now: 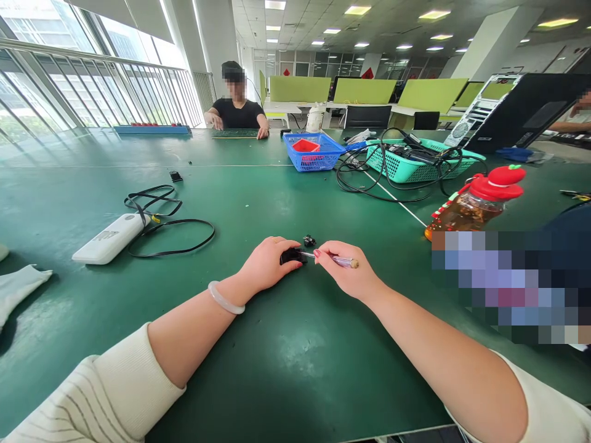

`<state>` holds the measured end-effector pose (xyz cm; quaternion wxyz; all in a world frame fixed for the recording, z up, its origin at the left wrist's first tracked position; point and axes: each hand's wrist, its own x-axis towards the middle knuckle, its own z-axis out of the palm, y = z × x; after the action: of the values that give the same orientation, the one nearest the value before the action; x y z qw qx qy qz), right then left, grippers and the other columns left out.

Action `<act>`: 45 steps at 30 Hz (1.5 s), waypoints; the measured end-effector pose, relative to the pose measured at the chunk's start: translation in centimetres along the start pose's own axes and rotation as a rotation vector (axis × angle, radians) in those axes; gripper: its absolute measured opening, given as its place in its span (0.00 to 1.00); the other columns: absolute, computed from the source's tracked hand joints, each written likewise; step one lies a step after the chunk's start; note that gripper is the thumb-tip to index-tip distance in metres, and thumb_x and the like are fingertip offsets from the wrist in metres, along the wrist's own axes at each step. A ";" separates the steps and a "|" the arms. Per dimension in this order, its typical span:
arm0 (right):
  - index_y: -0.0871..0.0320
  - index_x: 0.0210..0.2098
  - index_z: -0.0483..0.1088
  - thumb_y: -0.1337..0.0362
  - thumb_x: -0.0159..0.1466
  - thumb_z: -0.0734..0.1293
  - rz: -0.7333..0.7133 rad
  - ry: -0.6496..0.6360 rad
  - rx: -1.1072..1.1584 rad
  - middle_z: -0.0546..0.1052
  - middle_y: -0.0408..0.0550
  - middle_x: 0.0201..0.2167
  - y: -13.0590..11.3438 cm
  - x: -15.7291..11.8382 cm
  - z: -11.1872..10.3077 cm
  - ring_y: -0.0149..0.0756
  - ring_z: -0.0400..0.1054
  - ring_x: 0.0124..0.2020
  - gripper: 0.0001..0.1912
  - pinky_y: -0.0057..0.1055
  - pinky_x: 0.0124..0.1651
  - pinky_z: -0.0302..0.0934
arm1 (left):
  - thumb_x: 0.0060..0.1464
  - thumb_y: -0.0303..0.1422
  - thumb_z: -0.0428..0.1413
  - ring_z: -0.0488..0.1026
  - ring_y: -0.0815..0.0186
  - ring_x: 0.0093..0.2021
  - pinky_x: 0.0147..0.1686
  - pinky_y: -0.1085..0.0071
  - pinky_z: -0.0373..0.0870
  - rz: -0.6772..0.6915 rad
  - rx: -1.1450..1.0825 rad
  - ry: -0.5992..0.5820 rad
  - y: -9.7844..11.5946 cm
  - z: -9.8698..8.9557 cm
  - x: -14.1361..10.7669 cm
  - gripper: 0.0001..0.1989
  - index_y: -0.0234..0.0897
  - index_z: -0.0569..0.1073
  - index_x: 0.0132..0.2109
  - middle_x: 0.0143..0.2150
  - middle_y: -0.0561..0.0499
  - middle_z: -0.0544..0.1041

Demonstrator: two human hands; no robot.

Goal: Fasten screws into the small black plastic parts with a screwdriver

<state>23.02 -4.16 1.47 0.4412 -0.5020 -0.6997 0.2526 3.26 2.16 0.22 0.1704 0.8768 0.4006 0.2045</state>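
On the green table (286, 351), my left hand (268, 261) has its fingers wrapped round a small black part (292, 255). My right hand (344, 267) pinches a screwdriver (344, 262) with a clear handle, held nearly level. Its metal shaft points left and its tip meets the black part, though the exact contact is too small to make out. Just beyond the fingertips lies a cluster of tiny dark pieces (309, 240).
A white power bank (111, 239) with a black cable lies left. Farther back are a blue basket (316, 160), a green basket (401, 169) with cables, and a red-lidded bottle (475, 206) at right. A person (237, 114) sits across the table.
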 end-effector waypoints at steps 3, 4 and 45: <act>0.56 0.25 0.71 0.49 0.64 0.63 -0.004 0.017 0.038 0.69 0.42 0.21 0.0 0.0 -0.1 0.31 0.60 0.23 0.19 0.29 0.27 0.55 | 0.58 0.40 0.56 0.70 0.56 0.54 0.56 0.58 0.68 0.013 -0.027 0.089 0.3 -0.2 -0.1 0.19 0.42 0.72 0.56 0.52 0.47 0.77; 0.56 0.25 0.71 0.48 0.63 0.63 -0.004 0.042 0.062 0.68 0.42 0.20 0.0 -0.1 -0.2 0.31 0.60 0.22 0.20 0.29 0.26 0.55 | 0.59 0.39 0.54 0.70 0.56 0.54 0.57 0.58 0.67 0.017 -0.024 0.126 0.4 -0.2 -0.2 0.19 0.42 0.72 0.57 0.53 0.47 0.76; 0.56 0.21 0.68 0.47 0.66 0.60 0.100 0.386 0.056 0.58 0.39 0.14 1.0 0.2 -0.6 0.29 0.54 0.18 0.25 0.28 0.23 0.49 | 0.57 0.54 0.51 0.59 0.47 0.64 0.62 0.39 0.50 -0.119 0.177 -0.016 2.5 0.9 -1.2 0.26 0.51 0.68 0.59 0.62 0.45 0.67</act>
<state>23.98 -3.67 0.99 0.5678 -0.5630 -0.5688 0.1926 4.52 -0.44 0.33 0.1074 0.8647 0.4670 0.1510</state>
